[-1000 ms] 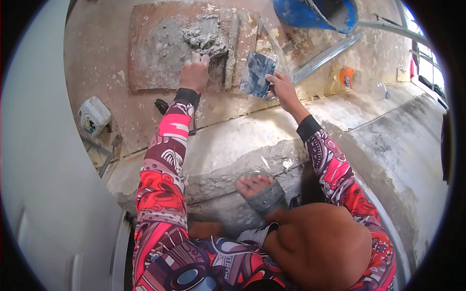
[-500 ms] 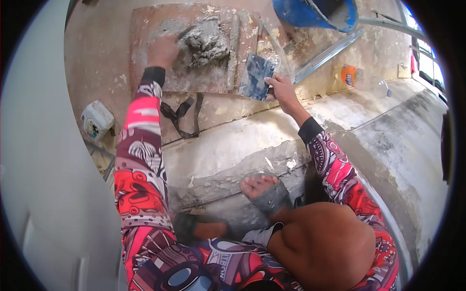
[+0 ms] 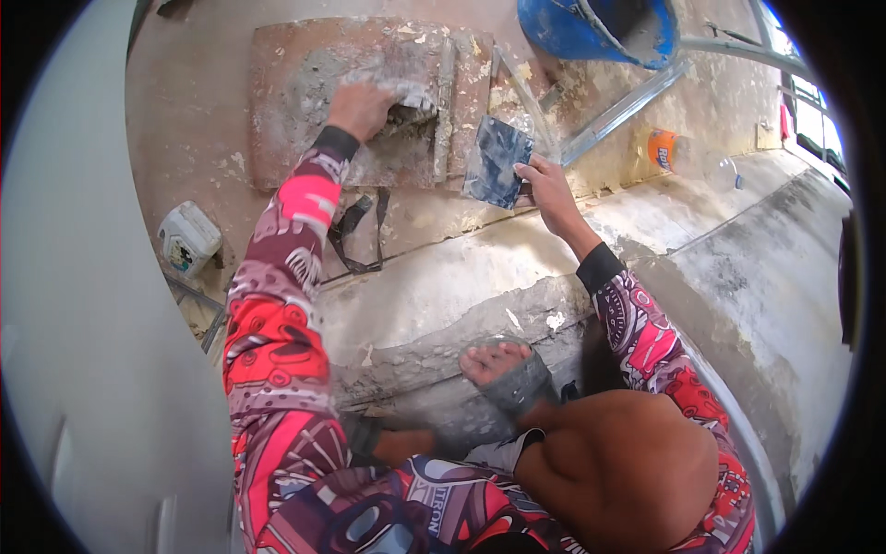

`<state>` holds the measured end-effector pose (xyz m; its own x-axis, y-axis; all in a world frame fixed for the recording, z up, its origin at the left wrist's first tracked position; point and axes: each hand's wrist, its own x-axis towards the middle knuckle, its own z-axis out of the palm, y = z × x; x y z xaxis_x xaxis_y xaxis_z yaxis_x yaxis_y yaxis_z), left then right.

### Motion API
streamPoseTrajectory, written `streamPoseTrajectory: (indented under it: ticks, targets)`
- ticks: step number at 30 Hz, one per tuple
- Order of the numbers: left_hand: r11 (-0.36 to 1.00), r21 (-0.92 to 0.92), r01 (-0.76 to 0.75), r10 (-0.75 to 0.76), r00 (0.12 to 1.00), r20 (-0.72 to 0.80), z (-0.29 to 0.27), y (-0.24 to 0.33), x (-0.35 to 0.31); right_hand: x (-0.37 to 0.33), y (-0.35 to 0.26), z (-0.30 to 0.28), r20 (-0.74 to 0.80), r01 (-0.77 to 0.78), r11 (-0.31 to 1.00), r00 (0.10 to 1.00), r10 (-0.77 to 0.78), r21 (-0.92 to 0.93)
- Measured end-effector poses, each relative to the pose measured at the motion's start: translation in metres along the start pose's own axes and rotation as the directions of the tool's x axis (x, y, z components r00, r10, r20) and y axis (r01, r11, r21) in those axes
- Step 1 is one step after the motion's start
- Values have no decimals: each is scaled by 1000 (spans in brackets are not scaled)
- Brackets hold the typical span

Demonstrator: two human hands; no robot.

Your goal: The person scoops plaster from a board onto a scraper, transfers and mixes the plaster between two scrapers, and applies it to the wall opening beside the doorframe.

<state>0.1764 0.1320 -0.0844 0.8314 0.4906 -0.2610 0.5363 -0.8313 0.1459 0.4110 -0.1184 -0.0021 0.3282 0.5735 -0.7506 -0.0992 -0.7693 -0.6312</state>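
Two hands show in the head view, apparently working grey mortar (image 3: 318, 88) on a board (image 3: 277, 152): the left hand's (image 3: 361, 109) blurred fingers curl over it, any grip impossible to tell, while the right hand's (image 3: 551, 189) pinch a flat blade (image 3: 496, 159). The next move seems to call for clearing the raised strip (image 3: 445, 102) right of the mortar; a blue bucket (image 3: 535, 32) stands beyond, a white jug (image 3: 189, 238) left.

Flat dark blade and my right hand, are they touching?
Touching: the head view shows the right hand gripping the flat dark blade at its right side, overlapping its face.
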Motion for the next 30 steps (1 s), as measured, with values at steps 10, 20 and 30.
streamPoseTrajectory:
  ticks: [10, 20, 30]
  targets:
    - [882, -144, 448, -455, 890, -18, -32, -57, -45, -2, 7, 3, 9, 39, 986, 999, -41, 161]
    - [840, -168, 515, -526, 850, -22, 13, -4, -38, 9, 8, 7, 62, 44, 998, 997, -41, -50]
    - [842, -288, 455, -448, 889, 95, -22, 9, -72, -7, -14, 30, 109, 11, 997, 994, -19, 74]
